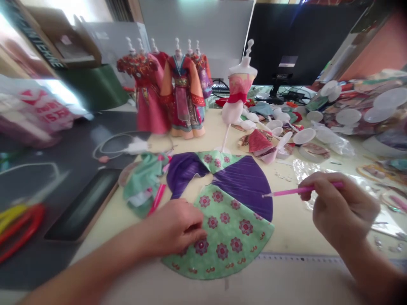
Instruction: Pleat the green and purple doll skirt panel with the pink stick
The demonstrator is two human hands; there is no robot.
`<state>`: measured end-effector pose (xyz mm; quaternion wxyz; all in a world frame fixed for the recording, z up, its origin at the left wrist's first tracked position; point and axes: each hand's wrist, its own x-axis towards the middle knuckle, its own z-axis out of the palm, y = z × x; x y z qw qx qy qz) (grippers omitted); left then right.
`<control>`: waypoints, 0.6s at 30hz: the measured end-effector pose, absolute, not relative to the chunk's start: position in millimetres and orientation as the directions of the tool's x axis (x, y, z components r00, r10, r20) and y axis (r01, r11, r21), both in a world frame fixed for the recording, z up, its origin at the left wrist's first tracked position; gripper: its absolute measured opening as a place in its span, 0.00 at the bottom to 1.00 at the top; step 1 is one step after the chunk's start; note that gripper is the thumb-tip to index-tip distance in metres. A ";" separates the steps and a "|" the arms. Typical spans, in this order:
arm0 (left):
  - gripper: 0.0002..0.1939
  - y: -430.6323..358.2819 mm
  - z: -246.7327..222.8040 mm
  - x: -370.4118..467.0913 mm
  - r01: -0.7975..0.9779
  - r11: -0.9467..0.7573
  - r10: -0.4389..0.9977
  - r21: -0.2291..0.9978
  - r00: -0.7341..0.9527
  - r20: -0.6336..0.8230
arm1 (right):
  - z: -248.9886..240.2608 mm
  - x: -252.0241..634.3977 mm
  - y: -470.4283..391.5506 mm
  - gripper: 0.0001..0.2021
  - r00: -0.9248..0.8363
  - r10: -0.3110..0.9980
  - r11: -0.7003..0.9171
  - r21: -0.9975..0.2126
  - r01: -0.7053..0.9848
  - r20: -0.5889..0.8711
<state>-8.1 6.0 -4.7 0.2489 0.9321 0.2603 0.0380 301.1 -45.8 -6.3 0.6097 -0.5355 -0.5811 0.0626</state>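
Note:
A small round doll skirt (222,222) lies spread on the cream work surface, its panels alternating between green with pink flowers and plain purple. My left hand (181,224) rests on the left of the green front panel, with fingers curled together against the cloth. Between the thumb and fingers of my right hand (340,207) is a thin pink pen-like stick (292,191). Its pale tip is over the purple panel's right part. Tiny pale beads (282,176) lie scattered to the right of the skirt. A bunched green doll garment (143,182) sits at the left.
Dressed doll forms (182,93) stand at the back, beside a white doll mannequin (243,80). Fabric scraps and white plastic spoons (282,146) cover the right rear. On the left are a dark phone (85,205), red-and-yellow scissors (22,228) and a white cable (111,137).

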 end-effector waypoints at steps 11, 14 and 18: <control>0.10 3.4 4.6 -11.7 0.410 -0.690 0.549 0.597 0.833 0.062 | -6.2 235.9 -78.6 0.09 -0.261 0.805 0.593 -0.693 0.411 0.533; 0.08 4.5 3.9 -11.8 0.447 -0.671 0.558 0.592 0.830 0.007 | -6.7 232.9 -78.9 0.09 -0.297 0.798 0.602 -0.683 0.413 0.524; 0.09 4.6 0.5 -11.2 0.464 -0.688 0.543 0.559 0.839 -0.028 | -9.0 232.2 -79.8 0.09 -0.316 0.793 0.609 -0.689 0.394 0.520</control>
